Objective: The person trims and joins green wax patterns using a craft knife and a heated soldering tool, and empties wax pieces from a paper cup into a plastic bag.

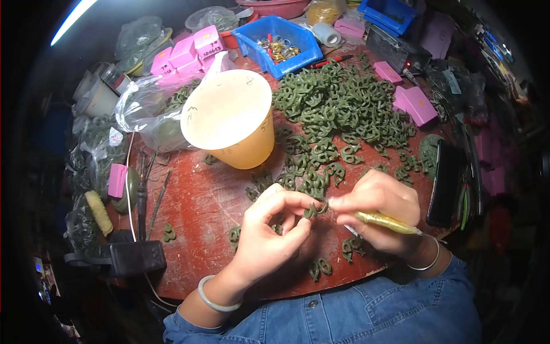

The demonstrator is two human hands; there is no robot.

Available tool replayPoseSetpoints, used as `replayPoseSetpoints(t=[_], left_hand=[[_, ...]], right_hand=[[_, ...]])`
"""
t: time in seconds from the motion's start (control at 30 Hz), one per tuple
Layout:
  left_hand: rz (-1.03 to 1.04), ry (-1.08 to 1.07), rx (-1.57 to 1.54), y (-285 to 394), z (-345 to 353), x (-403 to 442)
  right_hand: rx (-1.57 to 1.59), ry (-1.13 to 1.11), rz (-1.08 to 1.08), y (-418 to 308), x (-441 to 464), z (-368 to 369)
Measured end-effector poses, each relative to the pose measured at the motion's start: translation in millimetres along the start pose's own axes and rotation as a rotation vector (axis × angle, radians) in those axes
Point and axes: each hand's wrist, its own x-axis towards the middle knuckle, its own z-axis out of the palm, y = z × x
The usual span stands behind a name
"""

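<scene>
My left hand pinches a small dark green looped piece between thumb and forefinger, over the red table's front half. Close against that piece, on its right, my right hand is closed round a yellow pen-like tool, its tip hidden by the fingers. Loose green pieces lie on the table just below the hands, and a large heap of the same green pieces spreads out beyond them. An upright yellow cup stands behind my left hand.
A blue bin with metal parts and pink boxes are at the back. On the right lie a black phone and a pink box. A black adapter and cable sit at left on the red table.
</scene>
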Motion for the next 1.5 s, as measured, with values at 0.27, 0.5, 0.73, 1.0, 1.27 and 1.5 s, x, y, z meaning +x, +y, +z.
replayPoseSetpoints(t=[0.27, 0.5, 0.73, 1.0, 1.27, 1.5], left_hand=[[0.01, -0.02, -0.03, -3, -3, 1], [-0.143, -0.041, -0.311, -4, -6, 0], [-0.395, -0.071, -0.476, 9, -11, 1], [-0.132, -0.048, -0.252, 3, -7, 0], [0.052, 0.006, 0.005, 1, -5, 1], [0.122, 0.049, 0.117, 0, -4, 1]], right_hand=[[-0.01, 0.106, 0.081, -4, 0, -1], [-0.051, 0.131, 0.159, -1, -1, -5], [0.047, 0.059, 0.18, -2, 0, -8], [0.438, 0.081, 0.429, -9, -7, -5], [0.353, 0.104, 0.395, -9, -7, -6], [0.2, 0.058, 0.275, -7, -4, -5]])
